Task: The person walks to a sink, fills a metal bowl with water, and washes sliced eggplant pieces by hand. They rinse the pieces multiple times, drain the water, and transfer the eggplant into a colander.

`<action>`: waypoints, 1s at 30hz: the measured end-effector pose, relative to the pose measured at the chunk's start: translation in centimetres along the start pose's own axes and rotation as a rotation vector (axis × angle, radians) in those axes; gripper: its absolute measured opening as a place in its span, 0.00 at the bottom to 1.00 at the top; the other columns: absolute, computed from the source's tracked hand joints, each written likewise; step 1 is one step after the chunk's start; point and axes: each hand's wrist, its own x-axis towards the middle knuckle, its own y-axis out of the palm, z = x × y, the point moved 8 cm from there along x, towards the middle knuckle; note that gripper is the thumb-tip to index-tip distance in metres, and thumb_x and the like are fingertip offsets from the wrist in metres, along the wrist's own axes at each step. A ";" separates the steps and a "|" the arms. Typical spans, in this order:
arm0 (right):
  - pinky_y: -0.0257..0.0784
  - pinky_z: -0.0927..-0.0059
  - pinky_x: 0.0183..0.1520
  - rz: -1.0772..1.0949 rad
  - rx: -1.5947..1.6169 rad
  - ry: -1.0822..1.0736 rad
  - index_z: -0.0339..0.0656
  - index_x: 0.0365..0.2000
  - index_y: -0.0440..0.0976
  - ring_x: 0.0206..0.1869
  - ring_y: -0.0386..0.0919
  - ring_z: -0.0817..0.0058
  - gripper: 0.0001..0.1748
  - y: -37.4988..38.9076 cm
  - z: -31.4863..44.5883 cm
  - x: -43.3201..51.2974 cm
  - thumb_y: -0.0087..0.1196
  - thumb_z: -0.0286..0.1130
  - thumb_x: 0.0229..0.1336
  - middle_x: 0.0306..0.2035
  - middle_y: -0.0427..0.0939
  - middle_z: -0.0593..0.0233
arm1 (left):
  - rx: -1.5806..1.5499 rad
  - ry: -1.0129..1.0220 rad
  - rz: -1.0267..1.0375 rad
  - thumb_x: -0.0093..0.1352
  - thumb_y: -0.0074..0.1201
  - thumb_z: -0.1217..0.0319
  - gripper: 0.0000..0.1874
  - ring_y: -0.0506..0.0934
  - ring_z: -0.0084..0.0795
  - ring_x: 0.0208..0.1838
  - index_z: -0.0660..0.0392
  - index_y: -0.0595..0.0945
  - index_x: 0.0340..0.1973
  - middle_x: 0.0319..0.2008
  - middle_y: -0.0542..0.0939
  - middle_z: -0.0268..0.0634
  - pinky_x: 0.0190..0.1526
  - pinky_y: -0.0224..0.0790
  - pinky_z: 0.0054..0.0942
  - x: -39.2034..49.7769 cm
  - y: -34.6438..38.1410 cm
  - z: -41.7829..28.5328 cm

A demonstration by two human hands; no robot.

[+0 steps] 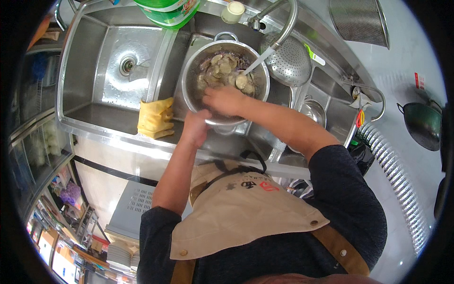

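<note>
A round stainless steel pot [188,88] with a loop handle stands in the middle sink basin. Inside it lie rounded, pale-brown pieces of food [223,66] in murky water. My left hand [196,126] grips the near left rim of the pot. My right hand [225,101] reaches into the pot, its fingers lowered beside the food and slightly blurred. Whether those fingers hold anything is hidden. The pale nozzle of a curved metal faucet [260,61] points down into the pot, close to the pieces.
Yellow rubber gloves [155,119] hang over the sink's front edge at left. Behind the pot stand a green jug [168,10] and a pale cup [233,12]. A perforated steel strainer [287,58] lies at the right, with a steel bowl [314,112] nearer me.
</note>
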 end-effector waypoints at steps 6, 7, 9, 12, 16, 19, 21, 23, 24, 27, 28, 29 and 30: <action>0.77 0.51 0.38 -0.299 0.226 0.207 0.42 0.33 0.78 0.36 0.83 0.52 0.15 -2.8 -2.5 -1.4 0.50 0.43 0.65 0.33 0.82 0.53 | -0.064 0.012 0.002 0.63 0.50 0.76 0.16 0.79 0.31 0.36 0.63 0.76 0.48 0.38 0.79 0.39 0.32 0.73 0.31 -0.6 0.1 -0.3; 0.77 0.51 0.38 -0.350 0.251 0.260 0.42 0.33 0.78 0.36 0.83 0.52 0.16 -3.4 -3.0 -1.7 0.49 0.44 0.67 0.30 0.82 0.52 | -0.043 0.009 0.023 0.63 0.50 0.76 0.17 0.79 0.31 0.36 0.62 0.75 0.49 0.37 0.79 0.38 0.32 0.74 0.32 -0.7 0.2 -0.4; 0.77 0.49 0.37 -0.388 0.275 0.336 0.41 0.29 0.78 0.33 0.82 0.48 0.22 -4.0 -3.9 -2.2 0.48 0.48 0.67 0.27 0.82 0.48 | -0.041 0.021 0.031 0.63 0.50 0.76 0.17 0.80 0.31 0.35 0.61 0.75 0.49 0.37 0.80 0.37 0.32 0.74 0.31 -0.8 0.3 -0.8; 0.77 0.47 0.38 -0.438 0.370 0.506 0.40 0.25 0.79 0.30 0.81 0.46 0.24 -4.4 -5.2 -3.0 0.49 0.49 0.65 0.24 0.80 0.46 | -0.064 0.050 0.001 0.63 0.50 0.76 0.17 0.79 0.30 0.35 0.60 0.75 0.49 0.37 0.79 0.37 0.32 0.74 0.31 -0.8 0.0 -1.2; 0.77 0.48 0.41 -0.370 0.335 0.470 0.43 0.31 0.80 0.36 0.81 0.46 0.18 -5.2 -4.8 -3.4 0.51 0.46 0.63 0.30 0.81 0.46 | -0.057 0.044 -0.021 0.63 0.50 0.76 0.19 0.79 0.30 0.36 0.61 0.74 0.50 0.39 0.79 0.38 0.33 0.74 0.31 -0.8 -0.4 -0.8; 0.73 0.50 0.52 -0.318 0.241 0.284 0.45 0.46 0.78 0.51 0.77 0.45 0.16 -6.3 -4.4 -3.5 0.56 0.40 0.60 0.46 0.78 0.43 | -0.016 0.023 -0.043 0.63 0.50 0.76 0.19 0.80 0.30 0.37 0.61 0.73 0.51 0.40 0.79 0.39 0.33 0.74 0.32 -0.9 -0.7 -0.4; 0.69 0.51 0.61 -0.495 0.136 0.137 0.48 0.55 0.74 0.61 0.71 0.45 0.23 -8.1 -4.5 -3.9 0.59 0.36 0.58 0.57 0.72 0.42 | -0.012 0.014 -0.044 0.63 0.50 0.76 0.19 0.80 0.31 0.38 0.61 0.73 0.51 0.41 0.79 0.39 0.33 0.74 0.32 -1.1 -0.6 -0.2; 0.62 0.53 0.69 -0.449 0.235 0.190 0.52 0.63 0.68 0.66 0.64 0.44 0.35 -7.1 -6.0 -3.3 0.63 0.36 0.54 0.66 0.62 0.43 | -0.055 0.012 -0.022 0.63 0.51 0.76 0.19 0.80 0.31 0.37 0.62 0.74 0.51 0.40 0.80 0.39 0.33 0.74 0.33 -1.1 -0.1 -0.1; 0.62 0.53 0.69 -0.435 0.251 0.219 0.53 0.63 0.68 0.66 0.64 0.44 0.35 -6.5 -6.4 -2.9 0.63 0.37 0.53 0.66 0.62 0.43 | -0.054 0.024 -0.014 0.63 0.51 0.76 0.19 0.80 0.31 0.37 0.62 0.74 0.51 0.40 0.80 0.39 0.33 0.75 0.33 -0.9 0.1 -0.2; 0.67 0.53 0.65 -0.355 0.176 0.300 0.53 0.58 0.73 0.65 0.66 0.45 0.32 -3.9 -6.0 -1.9 0.66 0.40 0.51 0.63 0.64 0.44 | -0.030 0.025 0.014 0.63 0.50 0.77 0.18 0.80 0.32 0.36 0.62 0.74 0.50 0.39 0.80 0.39 0.33 0.75 0.34 -0.3 0.8 -0.1; 0.69 0.52 0.64 -0.333 0.130 0.302 0.52 0.57 0.75 0.64 0.67 0.46 0.30 -3.3 -5.5 -1.7 0.66 0.41 0.51 0.63 0.65 0.45 | -0.004 0.016 0.008 0.63 0.50 0.77 0.18 0.80 0.32 0.36 0.62 0.74 0.50 0.39 0.80 0.40 0.33 0.75 0.35 -0.1 0.8 0.0; 0.70 0.52 0.62 -0.270 0.075 0.317 0.52 0.55 0.76 0.63 0.69 0.47 0.29 -2.4 -5.1 -1.5 0.66 0.41 0.51 0.62 0.65 0.47 | 0.028 0.010 -0.025 0.63 0.50 0.77 0.18 0.81 0.32 0.36 0.62 0.74 0.50 0.39 0.80 0.40 0.33 0.75 0.35 -0.1 0.7 0.2; 0.74 0.52 0.57 -0.272 0.144 0.316 0.50 0.50 0.79 0.57 0.75 0.51 0.23 -2.0 -4.9 -1.5 0.64 0.42 0.52 0.57 0.70 0.50 | -0.006 0.007 -0.007 0.63 0.50 0.77 0.18 0.81 0.33 0.36 0.62 0.74 0.50 0.39 0.80 0.40 0.34 0.75 0.35 -0.1 0.9 0.3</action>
